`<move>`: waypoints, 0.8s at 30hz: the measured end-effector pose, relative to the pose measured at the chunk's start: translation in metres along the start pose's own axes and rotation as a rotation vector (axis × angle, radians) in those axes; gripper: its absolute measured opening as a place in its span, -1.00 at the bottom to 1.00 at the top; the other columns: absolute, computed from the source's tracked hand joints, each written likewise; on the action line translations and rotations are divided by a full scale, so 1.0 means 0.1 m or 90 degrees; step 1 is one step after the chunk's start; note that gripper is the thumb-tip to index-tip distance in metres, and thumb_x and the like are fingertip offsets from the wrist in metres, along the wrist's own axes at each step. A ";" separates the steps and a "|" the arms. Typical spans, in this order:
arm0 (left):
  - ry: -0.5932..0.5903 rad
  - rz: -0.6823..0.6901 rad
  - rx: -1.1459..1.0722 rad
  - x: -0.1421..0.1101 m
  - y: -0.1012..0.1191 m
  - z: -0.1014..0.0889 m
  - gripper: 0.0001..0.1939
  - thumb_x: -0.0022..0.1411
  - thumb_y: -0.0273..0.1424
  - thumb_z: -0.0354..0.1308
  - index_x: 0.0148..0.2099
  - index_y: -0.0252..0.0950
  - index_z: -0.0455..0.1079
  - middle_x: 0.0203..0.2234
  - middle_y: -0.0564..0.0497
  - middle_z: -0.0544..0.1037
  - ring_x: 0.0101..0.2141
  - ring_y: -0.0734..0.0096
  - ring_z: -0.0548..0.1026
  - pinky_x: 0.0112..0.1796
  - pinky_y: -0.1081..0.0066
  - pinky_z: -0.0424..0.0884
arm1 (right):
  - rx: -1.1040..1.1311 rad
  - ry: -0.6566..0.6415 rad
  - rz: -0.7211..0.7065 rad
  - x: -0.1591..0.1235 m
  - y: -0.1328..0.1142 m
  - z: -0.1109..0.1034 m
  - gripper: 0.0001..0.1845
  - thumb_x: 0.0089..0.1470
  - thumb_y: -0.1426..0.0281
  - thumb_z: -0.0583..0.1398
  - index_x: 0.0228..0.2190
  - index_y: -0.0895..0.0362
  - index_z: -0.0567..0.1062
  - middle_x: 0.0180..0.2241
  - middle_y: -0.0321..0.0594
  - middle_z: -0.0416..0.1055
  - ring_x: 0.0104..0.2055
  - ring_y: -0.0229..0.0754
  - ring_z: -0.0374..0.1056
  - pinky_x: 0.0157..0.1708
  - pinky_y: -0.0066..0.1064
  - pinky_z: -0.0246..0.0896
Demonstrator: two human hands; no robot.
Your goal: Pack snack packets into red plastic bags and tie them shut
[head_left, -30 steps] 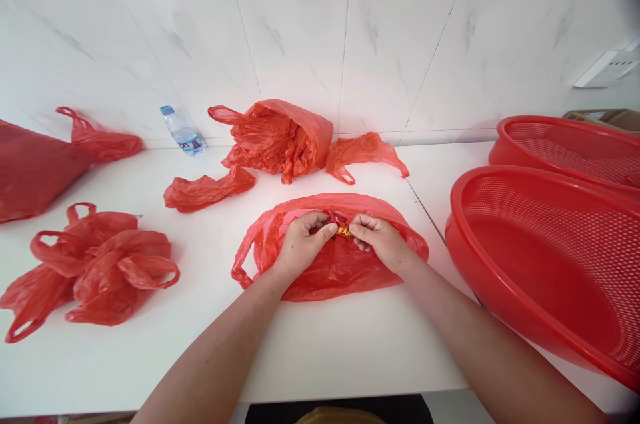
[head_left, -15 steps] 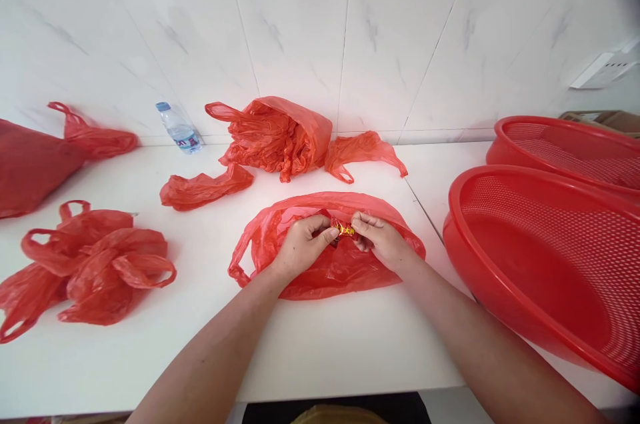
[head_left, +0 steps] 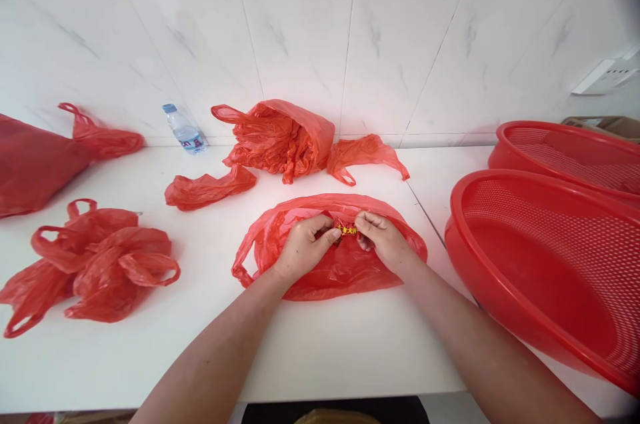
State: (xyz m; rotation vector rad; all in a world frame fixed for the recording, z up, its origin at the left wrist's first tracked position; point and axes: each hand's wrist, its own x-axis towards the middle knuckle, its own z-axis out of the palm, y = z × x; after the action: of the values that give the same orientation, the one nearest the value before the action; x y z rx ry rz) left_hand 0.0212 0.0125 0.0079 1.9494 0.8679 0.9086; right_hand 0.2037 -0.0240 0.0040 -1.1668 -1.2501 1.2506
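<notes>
Both hands met over the flattened red bag [head_left: 330, 264] lying in the middle of the white surface [head_left: 310, 351]. The left hand [head_left: 303, 247] and the right hand [head_left: 383, 241] were each pinched shut on one end of a small red-and-gold strip [head_left: 345, 230], which looked like a printed tie or wrapper, stretched between the fingertips just above the bag's upper half. What exactly the strip was, I could not tell; it was too small.

From the hands, a loose bag [head_left: 210, 189] lay at ten o'clock, a bulging bag [head_left: 280, 137] stuffed with more crumpled red plastic sat at twelve against the tiled wall, and another limp one [head_left: 365, 154] at one o'clock. A small water bottle [head_left: 184, 131] lay further off at eleven. A knot of handled bags [head_left: 95, 264] rested well away at nine, and a large filled red sack [head_left: 35, 164] beyond it at ten. Two red mesh baskets [head_left: 545, 264] filled the three o'clock side, the nearer one overlapping the one behind.

As I judged it, the work with that strip wanted small, even pulls: fingertips kept close to the middle so the thin film did not tear, wrists resting on the bag to pin it flat, and both ends held level so the strip stayed taut.
</notes>
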 end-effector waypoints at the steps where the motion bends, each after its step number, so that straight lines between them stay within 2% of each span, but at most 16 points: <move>1: 0.010 -0.001 0.002 0.00 0.00 0.00 -0.75 0.23 -0.27 0.04 -0.43 -0.29 0.31 -0.54 0.07 0.44 -0.48 0.47 0.38 -0.43 0.47 0.28 | -0.031 0.013 -0.013 0.00 -0.01 0.00 -0.64 0.08 0.08 0.13 -0.53 0.09 0.27 -0.60 -0.40 0.18 -0.55 -0.33 0.12 -0.49 -0.46 0.07; 4: 0.037 0.001 0.024 0.00 0.01 -0.01 -0.77 0.22 -0.30 0.05 -0.45 -0.29 0.30 -0.56 0.09 0.42 -0.50 0.48 0.35 -0.44 0.47 0.26 | -0.078 0.016 -0.036 -0.02 -0.05 0.00 -0.63 0.11 0.07 0.09 -0.52 0.09 0.27 -0.59 -0.38 0.22 -0.53 -0.32 0.16 -0.45 -0.44 0.12; 8: 0.067 0.006 0.048 0.01 0.00 -0.04 -0.78 0.22 -0.33 0.04 -0.46 -0.28 0.29 -0.57 0.11 0.38 -0.50 0.50 0.32 -0.45 0.47 0.25 | -0.054 0.004 -0.025 -0.03 -0.08 -0.01 -0.64 0.14 0.07 0.04 -0.48 0.09 0.31 -0.53 -0.34 0.30 -0.48 -0.29 0.23 -0.43 -0.42 0.15; 13: 0.080 0.016 0.067 0.02 -0.02 -0.04 -0.78 0.21 -0.32 0.06 -0.47 -0.27 0.28 -0.58 0.12 0.38 -0.51 0.50 0.31 -0.46 0.48 0.24 | -0.046 -0.011 0.004 -0.03 -0.09 -0.01 -0.76 0.01 0.16 0.19 -0.34 0.06 0.41 -0.48 -0.39 0.28 -0.48 -0.34 0.20 -0.40 -0.43 0.16; 19: 0.061 0.034 0.101 -0.01 -0.01 0.01 -0.84 0.19 -0.34 0.09 -0.41 -0.27 0.34 -0.54 0.11 0.44 -0.49 0.51 0.35 -0.43 0.49 0.28 | -0.049 0.019 0.005 -0.01 -0.08 -0.01 -0.86 -0.04 0.31 0.18 -0.53 0.10 0.35 -0.55 -0.40 0.24 -0.49 -0.33 0.17 -0.40 -0.44 0.13; 24: 0.026 0.053 0.129 -0.02 0.01 0.02 -0.83 0.22 -0.32 0.05 -0.38 -0.26 0.36 -0.51 0.08 0.46 -0.48 0.48 0.37 -0.43 0.47 0.28 | 0.027 -0.016 0.015 0.01 -0.01 -0.05 -0.87 -0.08 0.36 0.16 -0.57 0.09 0.31 -0.56 -0.40 0.22 -0.50 -0.31 0.16 -0.41 -0.43 0.13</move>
State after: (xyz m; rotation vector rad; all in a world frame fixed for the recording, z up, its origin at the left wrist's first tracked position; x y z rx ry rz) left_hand 0.0222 0.0096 0.0072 2.1607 0.9386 0.9424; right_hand 0.2084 -0.0232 0.0053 -1.1418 -1.2254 1.3063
